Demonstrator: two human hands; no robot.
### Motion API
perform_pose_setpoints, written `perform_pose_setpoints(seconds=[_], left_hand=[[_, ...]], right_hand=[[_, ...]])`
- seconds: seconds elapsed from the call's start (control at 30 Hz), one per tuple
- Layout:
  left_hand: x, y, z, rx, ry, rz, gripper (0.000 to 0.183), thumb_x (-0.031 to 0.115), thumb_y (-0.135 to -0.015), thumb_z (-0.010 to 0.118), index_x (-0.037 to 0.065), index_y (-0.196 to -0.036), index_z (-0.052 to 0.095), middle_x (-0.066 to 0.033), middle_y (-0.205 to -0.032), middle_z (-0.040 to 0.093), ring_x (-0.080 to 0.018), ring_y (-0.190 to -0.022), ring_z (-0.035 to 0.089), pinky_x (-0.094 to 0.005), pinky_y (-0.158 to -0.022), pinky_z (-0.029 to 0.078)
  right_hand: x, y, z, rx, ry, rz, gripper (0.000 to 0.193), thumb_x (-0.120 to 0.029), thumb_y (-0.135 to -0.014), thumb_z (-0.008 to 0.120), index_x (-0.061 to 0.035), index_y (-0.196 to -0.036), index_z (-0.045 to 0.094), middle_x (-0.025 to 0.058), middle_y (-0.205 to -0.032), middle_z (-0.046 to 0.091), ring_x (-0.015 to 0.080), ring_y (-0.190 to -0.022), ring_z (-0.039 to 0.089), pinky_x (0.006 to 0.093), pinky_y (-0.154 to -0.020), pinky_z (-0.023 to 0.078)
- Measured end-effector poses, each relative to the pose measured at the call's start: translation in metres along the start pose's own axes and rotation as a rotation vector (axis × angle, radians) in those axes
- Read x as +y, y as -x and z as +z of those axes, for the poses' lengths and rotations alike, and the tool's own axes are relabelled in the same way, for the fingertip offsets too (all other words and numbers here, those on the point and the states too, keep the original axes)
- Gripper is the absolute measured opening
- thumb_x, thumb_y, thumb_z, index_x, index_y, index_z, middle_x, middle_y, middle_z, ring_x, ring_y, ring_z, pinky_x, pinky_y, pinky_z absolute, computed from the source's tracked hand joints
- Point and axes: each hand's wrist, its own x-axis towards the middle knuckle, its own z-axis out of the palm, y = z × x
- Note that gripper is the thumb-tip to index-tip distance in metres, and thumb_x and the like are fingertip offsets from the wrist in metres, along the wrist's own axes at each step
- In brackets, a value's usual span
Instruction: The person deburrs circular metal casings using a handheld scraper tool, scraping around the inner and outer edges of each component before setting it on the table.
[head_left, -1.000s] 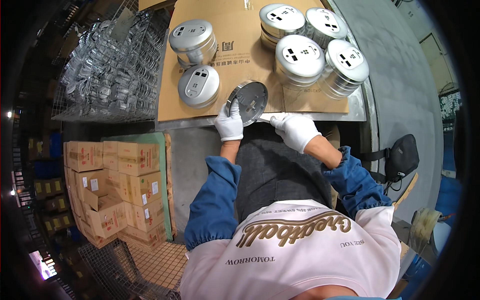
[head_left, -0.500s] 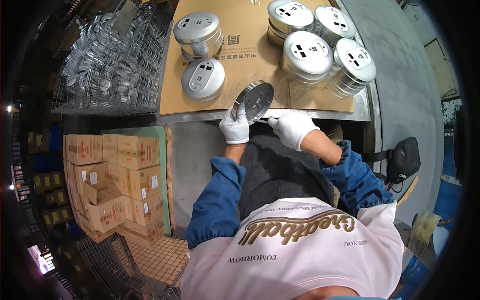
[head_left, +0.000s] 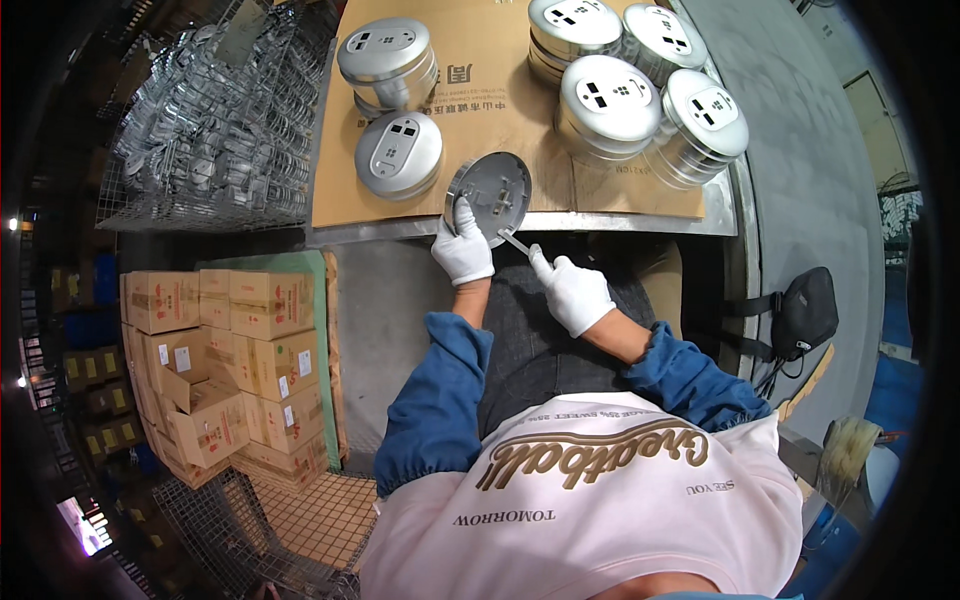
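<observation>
My white-gloved left hand point(head_left: 463, 250) grips the left rim of a round grey metal cover point(head_left: 490, 190), tilted so its hollow inside shows. Near the front edge of the table, my gloved right hand point(head_left: 577, 292) pinches a thin, flat metal tool point(head_left: 515, 242), perhaps a file or scraper. The tool's tip touches or nearly touches the cover's lower rim. Behind my left hand lie similar round covers with oval tops: one single-looking cover point(head_left: 398, 156) and a stack point(head_left: 388, 62). Several more stacks point(head_left: 610, 105) stand to the right.
Cardboard point(head_left: 480, 130) covers the metal-edged table. A wire basket point(head_left: 215, 130) heaped with shiny metal parts stands at left. Below it are stacked cartons point(head_left: 275, 365) and a wire mesh cage point(head_left: 310, 525). A black bag point(head_left: 808, 312) hangs at right.
The cover has turned so more of its inside faces me. My right hand has moved down and left, showing more of the tool. The view has shifted slightly.
</observation>
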Motion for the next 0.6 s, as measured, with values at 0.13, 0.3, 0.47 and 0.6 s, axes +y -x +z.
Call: perform_pose_setpoints(seconds=[0.13, 0.3, 0.47, 0.6], left_hand=[[-0.006, 0.001, 0.001, 0.029, -0.002, 0.073, 0.035, 0.032, -0.088, 0.059, -0.002, -0.091, 0.064, -0.0163, -0.077, 0.067, -0.0247, -0.068, 0.065, -0.0331, -0.061, 0.049], [-0.003, 0.006, -0.005, -0.011, -0.034, 0.096, 0.034, 0.033, -0.088, 0.059, 0.0, -0.091, 0.065, -0.0146, -0.075, 0.066, -0.023, -0.066, 0.064, -0.0334, -0.06, 0.047], [0.001, 0.01, -0.005, -0.011, -0.003, 0.183, 0.028, 0.029, -0.085, 0.064, 0.002, -0.085, 0.064, -0.0158, -0.069, 0.064, -0.0266, -0.061, 0.064, -0.0345, -0.056, 0.047], [-0.005, 0.01, -0.006, -0.025, -0.003, 0.227, 0.026, 0.028, -0.085, 0.064, 0.002, -0.085, 0.064, -0.0157, -0.069, 0.064, -0.0279, -0.063, 0.064, -0.0353, -0.056, 0.048]], right_hand=[[0.011, -0.002, -0.005, 0.097, -0.134, 0.006, 0.047, -0.014, -0.08, 0.054, -0.017, -0.126, 0.046, 0.0116, -0.073, 0.056, 0.0304, -0.061, 0.059, 0.0409, -0.052, 0.047], [0.004, -0.011, -0.047, -0.064, -0.017, -0.041, 0.033, -0.014, -0.084, 0.049, -0.0128, -0.117, 0.053, 0.0124, -0.073, 0.059, 0.0311, -0.062, 0.061, 0.0416, -0.052, 0.048], [-0.001, -0.018, -0.057, -0.119, 0.062, -0.076, 0.032, -0.012, -0.084, 0.048, -0.0074, -0.115, 0.054, 0.0136, -0.073, 0.061, 0.0314, -0.066, 0.062, 0.0418, -0.054, 0.048], [0.0, -0.035, -0.062, -0.105, 0.09, -0.158, 0.023, -0.013, -0.081, 0.051, -0.009, -0.101, 0.061, 0.0144, -0.066, 0.06, 0.0331, -0.063, 0.061, 0.0427, -0.056, 0.048]])
